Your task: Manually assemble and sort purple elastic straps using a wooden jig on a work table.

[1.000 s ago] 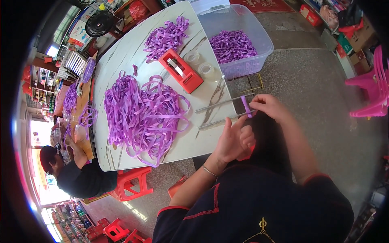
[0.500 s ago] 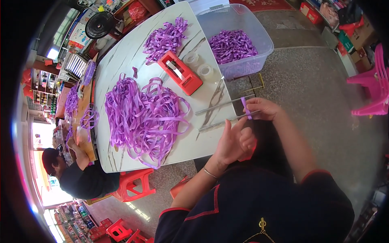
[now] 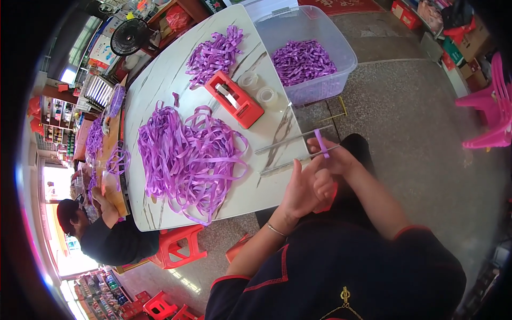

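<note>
A short purple ribbon point(image 3: 321, 143) is looped across two thin parallel metal rods point(image 3: 288, 143) that jut past the table's right edge. Close under it, my right hand point(image 3: 337, 159) has its fingers curled at the ribbon, partly hidden by the rods and my left hand. My left hand point(image 3: 305, 188) is beside the nearer rod, thumb raised and the other fingers curled in. Something red point(image 3: 332, 198) shows under those fingers; its kind is hidden. On the white marbled table point(image 3: 250, 194) lies a big heap of long purple ribbons point(image 3: 186, 160).
A red tape dispenser point(image 3: 234, 100) and clear tape rolls point(image 3: 266, 96) sit near a smaller ribbon pile point(image 3: 216, 53). Beyond the table's right edge stands a clear plastic bin point(image 3: 314, 93) holding purple ribbon pieces. At left, a person point(image 3: 112, 237) works beside a red stool point(image 3: 178, 248).
My right hand has moved left and down, from gripping the ribbon at its right side to below the rods. My left hand has barely shifted.
</note>
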`<action>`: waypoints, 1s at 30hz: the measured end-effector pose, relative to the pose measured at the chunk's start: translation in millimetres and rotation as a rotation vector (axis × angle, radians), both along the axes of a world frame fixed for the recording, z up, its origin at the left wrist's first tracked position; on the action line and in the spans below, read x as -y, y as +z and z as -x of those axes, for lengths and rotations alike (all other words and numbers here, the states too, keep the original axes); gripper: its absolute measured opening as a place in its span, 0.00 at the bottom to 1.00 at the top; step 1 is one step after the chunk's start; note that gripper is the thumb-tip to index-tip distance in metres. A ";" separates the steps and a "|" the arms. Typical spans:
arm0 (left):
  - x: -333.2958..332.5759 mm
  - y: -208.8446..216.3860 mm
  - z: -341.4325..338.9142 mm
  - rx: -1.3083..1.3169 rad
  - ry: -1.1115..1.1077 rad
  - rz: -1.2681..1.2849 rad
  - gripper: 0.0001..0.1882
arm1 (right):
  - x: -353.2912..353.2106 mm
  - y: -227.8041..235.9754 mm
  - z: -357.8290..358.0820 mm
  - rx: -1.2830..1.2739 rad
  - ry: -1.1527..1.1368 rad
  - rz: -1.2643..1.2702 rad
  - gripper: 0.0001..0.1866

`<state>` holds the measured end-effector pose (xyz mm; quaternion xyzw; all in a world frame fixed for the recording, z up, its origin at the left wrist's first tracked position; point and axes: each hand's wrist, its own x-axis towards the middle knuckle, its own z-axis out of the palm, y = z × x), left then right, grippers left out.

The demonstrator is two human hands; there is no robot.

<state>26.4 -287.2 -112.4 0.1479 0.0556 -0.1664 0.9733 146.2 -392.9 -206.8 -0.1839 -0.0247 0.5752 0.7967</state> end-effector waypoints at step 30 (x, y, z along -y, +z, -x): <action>-32.0 65.8 -7.8 0.646 0.183 -1.438 0.11 | 56.8 163.9 19.7 0.890 0.280 0.360 0.20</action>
